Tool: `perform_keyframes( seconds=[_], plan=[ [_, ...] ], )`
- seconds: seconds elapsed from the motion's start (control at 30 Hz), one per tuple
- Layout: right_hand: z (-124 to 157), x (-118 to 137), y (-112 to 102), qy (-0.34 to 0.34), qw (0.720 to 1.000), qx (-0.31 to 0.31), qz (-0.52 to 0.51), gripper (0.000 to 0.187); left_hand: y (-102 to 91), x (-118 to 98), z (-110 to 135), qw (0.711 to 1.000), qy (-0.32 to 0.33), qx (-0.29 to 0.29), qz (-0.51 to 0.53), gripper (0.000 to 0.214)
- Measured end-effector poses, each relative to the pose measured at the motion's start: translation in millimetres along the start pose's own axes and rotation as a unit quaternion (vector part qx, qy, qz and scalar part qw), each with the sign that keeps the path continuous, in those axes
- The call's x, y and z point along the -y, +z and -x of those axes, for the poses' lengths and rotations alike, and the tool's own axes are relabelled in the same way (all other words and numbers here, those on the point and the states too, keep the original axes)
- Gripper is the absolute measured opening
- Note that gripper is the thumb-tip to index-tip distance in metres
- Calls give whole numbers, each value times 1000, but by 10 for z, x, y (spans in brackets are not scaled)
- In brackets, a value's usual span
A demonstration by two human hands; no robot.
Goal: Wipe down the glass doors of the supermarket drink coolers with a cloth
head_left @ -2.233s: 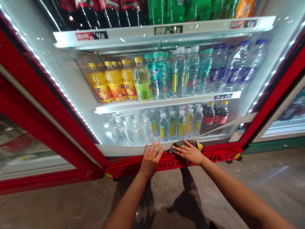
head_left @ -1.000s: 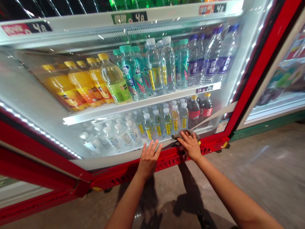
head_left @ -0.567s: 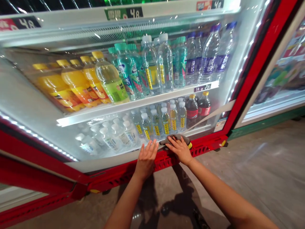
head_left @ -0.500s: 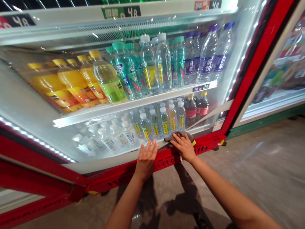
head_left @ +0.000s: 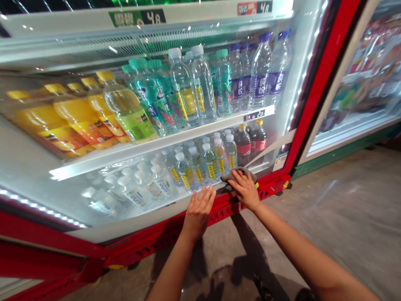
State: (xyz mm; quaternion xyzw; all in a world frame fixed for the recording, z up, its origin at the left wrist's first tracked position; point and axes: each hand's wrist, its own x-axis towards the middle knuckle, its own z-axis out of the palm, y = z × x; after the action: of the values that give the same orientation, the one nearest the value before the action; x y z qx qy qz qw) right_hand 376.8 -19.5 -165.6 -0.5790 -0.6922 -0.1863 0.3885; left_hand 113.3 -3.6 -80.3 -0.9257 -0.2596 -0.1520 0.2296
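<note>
Along the fridge edge (head_left: 163, 228), the right hand (head_left: 246, 191), spread on a cloth (head_left: 244, 170), has slid rightward, seemingly covering another stretch; the left hand (head_left: 199, 211) lies flat, empty.

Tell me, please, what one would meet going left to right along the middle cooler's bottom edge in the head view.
Yellow corner patch, left hand, grey cloth under the right hand, second yellow corner patch.
</note>
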Motion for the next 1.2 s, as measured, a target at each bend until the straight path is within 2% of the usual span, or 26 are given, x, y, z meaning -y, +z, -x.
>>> perform_keyframes(
  seconds=[0.1,0.17,0.23,0.3,0.4,0.47,0.53,0.63,0.73,0.83,0.9,0.97,1.03,1.1,1.2],
  plan=[
    [-45,-254,-68,150,981,-126,-3,86,-10,29,-3,1000,8,12,7,71],
    [-66,-204,-9,208,962,-177,-7,91,-10,44,3,1000,11,22,10,71],
    [-57,-38,84,200,965,-172,-18,94,3,50,5,1000,12,26,9,70],
    [-17,96,152,146,980,-131,-31,97,28,45,-3,1000,12,23,6,69],
    [33,13,134,77,993,-74,-47,97,66,25,-29,1000,15,16,5,68],
    [17,-182,70,101,989,-99,-52,96,79,10,-44,1000,16,18,2,68],
    [-37,-334,22,169,972,-159,-48,94,81,-2,-52,1000,12,25,-4,67],
    [-109,-289,37,240,946,-212,-41,93,81,-19,-56,999,5,34,-9,68],
    [-89,-84,96,197,965,-166,-54,95,96,-45,-75,999,6,30,-9,70],
    [-52,-126,90,143,980,-123,-63,96,107,-86,-122,1000,7,17,-10,68],
    [-74,-319,50,181,969,-159,-55,94,97,-113,-159,1000,2,7,-10,67],
    [-128,-509,21,257,939,-224,-39,90,75,-130,-187,1000,-2,2,-6,68],
    [-176,-566,23,309,913,-264,-28,89,54,-132,-202,1000,2,3,-5,70],
    [-179,-468,49,304,919,-250,-32,90,46,-122,-205,1000,6,4,-9,70],
    [-118,-272,74,239,952,-184,-54,93,67,-109,-211,1000,4,3,-15,68]
  ],
)
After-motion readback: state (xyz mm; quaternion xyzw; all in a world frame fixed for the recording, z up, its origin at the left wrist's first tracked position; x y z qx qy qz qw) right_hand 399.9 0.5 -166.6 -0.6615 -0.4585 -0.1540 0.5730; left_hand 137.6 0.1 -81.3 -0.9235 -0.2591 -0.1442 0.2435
